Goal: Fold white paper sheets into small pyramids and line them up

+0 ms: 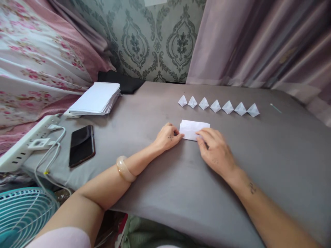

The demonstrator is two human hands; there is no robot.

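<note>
A small white sheet of paper (192, 128), folded into a flat rectangle, lies on the grey-covered table in front of me. My left hand (169, 136) is closed at its left edge, the thumb on the near left corner and the other fingers curled. At the near right part, my right hand (216, 148) has its thumb and fingertips together on the paper. Beyond the sheet stands a row of several folded white paper pieces (215, 106) with pointed tops.
At the back left is a paper stack (95, 98) beside a black folded cloth (121, 82). A phone (82, 146) and a power strip (31, 141) with white cables lie on the left. A fan (26, 213) stands below, and a cotton swab (276, 108) lies far right.
</note>
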